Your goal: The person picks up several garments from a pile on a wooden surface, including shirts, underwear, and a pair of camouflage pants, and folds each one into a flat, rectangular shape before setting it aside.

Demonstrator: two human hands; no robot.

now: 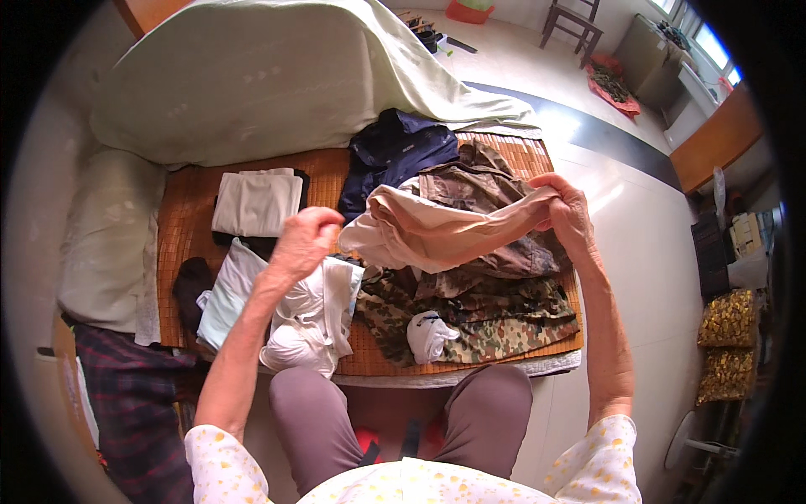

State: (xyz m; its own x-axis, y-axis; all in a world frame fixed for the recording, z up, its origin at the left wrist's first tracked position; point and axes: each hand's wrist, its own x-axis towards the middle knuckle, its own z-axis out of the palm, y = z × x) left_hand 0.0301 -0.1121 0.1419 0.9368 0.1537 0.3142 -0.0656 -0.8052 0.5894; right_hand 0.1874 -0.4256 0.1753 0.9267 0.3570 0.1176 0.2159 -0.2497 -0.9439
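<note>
My right hand [563,211] grips one end of a pale beige garment [428,230], which is lifted over the clothes and sags open towards the left. Just beyond the garment's other end is my left hand [305,242], blurred, its fingers curled; whether they hold anything is unclear. Beneath the garment lie brown camouflage clothing [478,183] and green camouflage clothing [504,321]. A navy garment [400,151] is behind it. Folded beige cloth [258,201] rests on something black at the left. Below my left forearm are a white bra [302,315] and a folded pale blue cloth [233,296].
A woven bamboo mat [195,195] covers the seat under the clothes. Pale fabric drapes the backrest [252,82] and armrest [107,246]. A small white bundle [429,337] sits near the front edge. Dark plaid cloth [132,390] hangs at left; gold packs [727,318] stand at right.
</note>
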